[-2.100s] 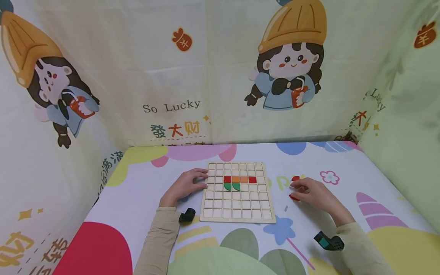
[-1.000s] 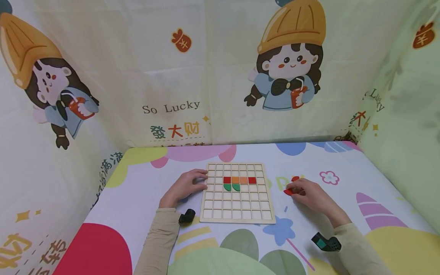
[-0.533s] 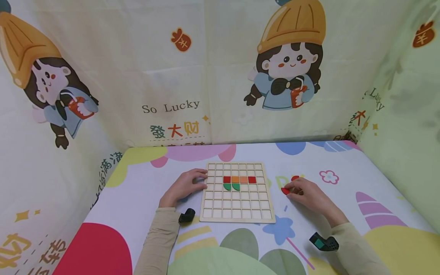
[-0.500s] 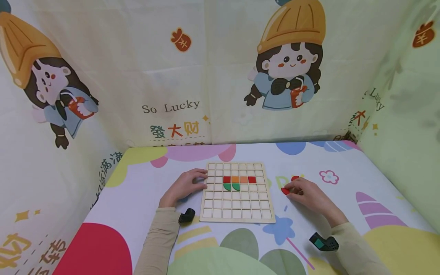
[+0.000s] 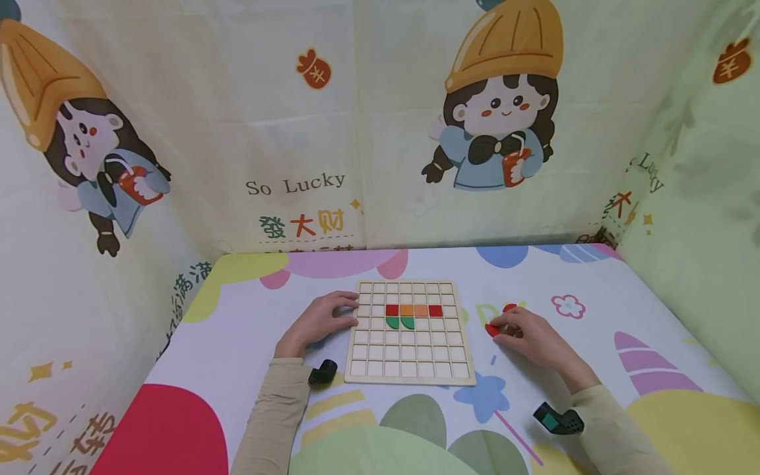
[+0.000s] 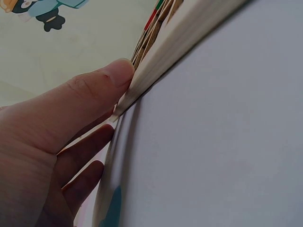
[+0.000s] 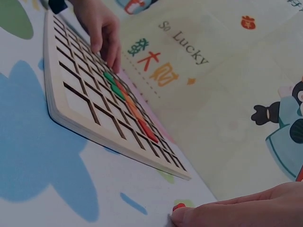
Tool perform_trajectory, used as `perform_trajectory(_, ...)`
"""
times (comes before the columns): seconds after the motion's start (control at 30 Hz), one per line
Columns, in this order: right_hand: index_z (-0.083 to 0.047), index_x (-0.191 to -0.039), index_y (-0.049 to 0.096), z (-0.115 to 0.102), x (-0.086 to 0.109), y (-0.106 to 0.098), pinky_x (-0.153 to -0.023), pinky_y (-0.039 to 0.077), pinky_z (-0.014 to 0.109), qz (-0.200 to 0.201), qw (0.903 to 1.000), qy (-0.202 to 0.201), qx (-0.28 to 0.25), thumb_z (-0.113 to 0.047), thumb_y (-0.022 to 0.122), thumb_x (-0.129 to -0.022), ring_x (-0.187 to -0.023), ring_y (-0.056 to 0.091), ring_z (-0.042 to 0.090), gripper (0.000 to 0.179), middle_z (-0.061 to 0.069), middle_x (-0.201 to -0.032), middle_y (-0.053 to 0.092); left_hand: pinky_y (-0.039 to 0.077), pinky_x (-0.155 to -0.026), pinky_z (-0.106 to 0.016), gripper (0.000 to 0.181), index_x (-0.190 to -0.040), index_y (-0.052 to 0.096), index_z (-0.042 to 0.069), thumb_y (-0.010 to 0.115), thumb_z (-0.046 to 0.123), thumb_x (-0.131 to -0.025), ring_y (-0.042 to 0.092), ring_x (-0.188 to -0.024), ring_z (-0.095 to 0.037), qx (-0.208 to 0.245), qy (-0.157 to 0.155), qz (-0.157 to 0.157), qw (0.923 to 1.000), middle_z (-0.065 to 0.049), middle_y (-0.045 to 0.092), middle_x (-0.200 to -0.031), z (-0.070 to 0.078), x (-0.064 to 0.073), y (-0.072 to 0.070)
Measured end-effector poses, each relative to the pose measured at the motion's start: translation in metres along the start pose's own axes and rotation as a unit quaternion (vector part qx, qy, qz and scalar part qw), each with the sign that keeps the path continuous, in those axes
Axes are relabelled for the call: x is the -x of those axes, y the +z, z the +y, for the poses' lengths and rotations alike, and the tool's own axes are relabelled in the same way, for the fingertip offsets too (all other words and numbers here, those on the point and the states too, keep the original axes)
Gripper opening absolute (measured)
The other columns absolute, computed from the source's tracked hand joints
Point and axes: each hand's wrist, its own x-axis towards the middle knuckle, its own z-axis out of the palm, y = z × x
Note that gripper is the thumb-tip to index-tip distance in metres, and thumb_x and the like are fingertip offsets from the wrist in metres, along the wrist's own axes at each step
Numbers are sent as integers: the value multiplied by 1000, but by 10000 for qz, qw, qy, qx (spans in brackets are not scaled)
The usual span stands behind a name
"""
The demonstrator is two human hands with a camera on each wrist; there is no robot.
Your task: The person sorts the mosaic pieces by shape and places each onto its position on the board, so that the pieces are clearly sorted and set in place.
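A wooden grid board lies flat on the table. One of its rows holds red and orange square tiles, and two green quarter-round tiles sit just below them. My left hand rests at the board's left edge; in the left wrist view the thumb touches the side of the frame and the other fingers lie relaxed. Right of the board, my right hand pinches a small red tile with a rounded edge, its rest hidden by the fingertips. Another red piece shows beyond that hand, partly covered.
A patterned cloth with printed shapes covers the table. Cream printed curtains stand behind it and at both sides. Each wrist bears a black camera, one by the left sleeve.
The right hand has closed on the nearer red tile and shifted it a little left and away from me. In the last half second it barely moves. Left hand and board stay put.
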Motion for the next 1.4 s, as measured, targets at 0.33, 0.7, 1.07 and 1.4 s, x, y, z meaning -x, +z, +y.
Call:
perform_trajectory(0.33,-5,-108,72,1,1,0,-68,51,28,-6,10000,2,1,-10,78,-82,-79,54,13,27,2,-94,60,35,-112,-44,38,-120,69,5,76,21,-87,46,-133,-27,-44,-22,-7,10000,-5,57,-137,0,0,0)
perform_trajectory(0.7,-5,-105,72,1,1,3,-64,49,26,173,9993,-317,-1,-9,79,-82,-74,52,8,24,0,-91,60,35,-112,-44,38,-120,69,5,76,22,-87,46,-133,-27,-43,-11,-11,10000,-5,57,-137,0,0,0)
perform_trajectory(1.07,-5,-109,69,-4,-1,2,-76,57,36,130,9993,-345,-115,-6,75,-85,-84,63,15,24,3,-98,63,35,-112,-45,37,-120,69,5,76,21,-86,46,-133,-27,10,2,5,10000,-5,57,-137,1,1,0)
perform_trajectory(1.4,-6,-112,71,-18,-2,3,-80,58,37,222,9984,-479,-199,-4,74,-85,-88,65,18,28,2,-101,67,36,-112,-44,37,-119,70,6,76,21,-86,46,-133,-27,-9,43,10,10000,-5,57,-137,0,0,0)
